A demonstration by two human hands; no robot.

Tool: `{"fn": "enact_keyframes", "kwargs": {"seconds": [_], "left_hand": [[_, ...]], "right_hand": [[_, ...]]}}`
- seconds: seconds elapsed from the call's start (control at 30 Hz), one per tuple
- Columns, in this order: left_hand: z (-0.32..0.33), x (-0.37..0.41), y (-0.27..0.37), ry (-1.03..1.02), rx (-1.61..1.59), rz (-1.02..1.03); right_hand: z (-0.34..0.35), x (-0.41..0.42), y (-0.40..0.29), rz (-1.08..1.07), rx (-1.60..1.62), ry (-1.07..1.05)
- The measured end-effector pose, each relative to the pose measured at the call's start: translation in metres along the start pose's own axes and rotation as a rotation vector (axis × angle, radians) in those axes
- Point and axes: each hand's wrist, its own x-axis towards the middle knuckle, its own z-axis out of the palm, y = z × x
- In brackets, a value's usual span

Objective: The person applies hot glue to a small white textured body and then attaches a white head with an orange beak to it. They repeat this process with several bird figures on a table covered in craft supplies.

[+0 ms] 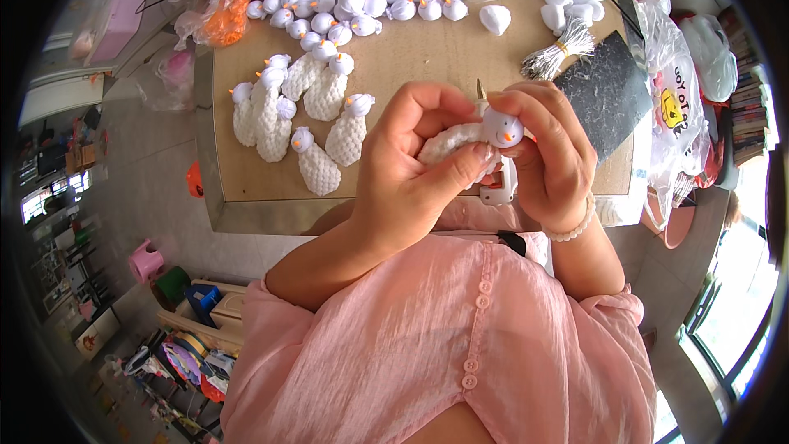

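My left hand (419, 160) grips a white crocheted body (453, 139), its thumb on the lower end near the head. With fingertips and thumb, my right hand (548, 148) holds a small white snowman head (502, 127) with an orange nose and a drawn smile against that body. Partly hidden behind both hands, a white glue gun (499, 188) lies with its metal nozzle pointing away from me. Left of my hands, several crocheted bodies with heads on them, one of them a snowman figure (318, 163), lie on the table. Many loose snowman heads (351, 3) are heaped farther back.
The table (425, 55) has a metal edge. At its right lie a dark sheet (601, 95), a tied bundle of white strands (561, 49) and white foam-like pieces (495, 18). Plastic bags (672, 105) crowd the back and right side; a bag of orange pieces (225, 18) sits back left.
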Motion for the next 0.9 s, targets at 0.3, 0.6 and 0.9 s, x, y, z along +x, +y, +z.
{"fn": "enact_keyframes", "kwargs": {"seconds": [0.3, 0.6, 0.9], "left_hand": [[-0.003, -0.002, 0.000, -0.012, -0.072, 0.036], [-0.014, 0.004, 0.018, -0.073, 0.281, -0.035], [-0.013, 0.004, 0.006, 0.026, 0.721, 0.338]], "right_hand": [[-0.004, 0.004, -0.006, 0.011, 0.024, -0.061], [-0.008, 0.003, -0.006, 0.181, 0.104, -0.059], [-0.009, 0.001, -0.002, 0.300, 0.185, -0.124]]}}
